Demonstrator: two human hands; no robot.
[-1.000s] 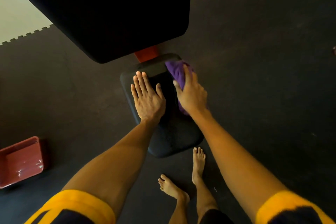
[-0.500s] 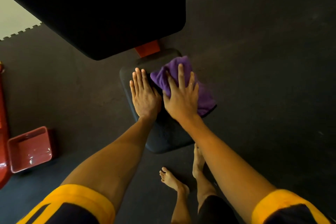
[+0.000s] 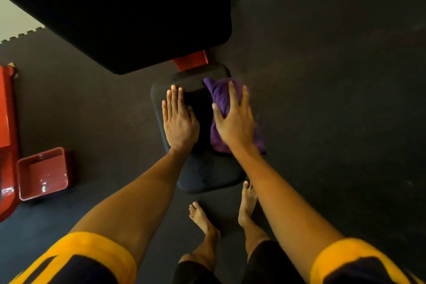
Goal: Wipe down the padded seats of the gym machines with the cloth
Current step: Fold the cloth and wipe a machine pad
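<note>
Seat (image 3: 207, 175) of the machine lies just beyond the bare feet. Left hand (image 3: 178, 120) rests flat on its left half, fingers together, likely to brace the body. Right hand (image 3: 232, 122), fingers spread, presses the bunched purple cloth (image 3: 216, 92) onto the right edge, apparently mid-wipe. Beyond, a large black pad (image 3: 126, 18) overhangs.

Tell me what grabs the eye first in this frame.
The purple cloth stands out, bunched under the right hand on the small black padded seat at centre. The left hand lies flat on the seat beside it. A large black pad looms above, and a red tray sits lower left.
</note>
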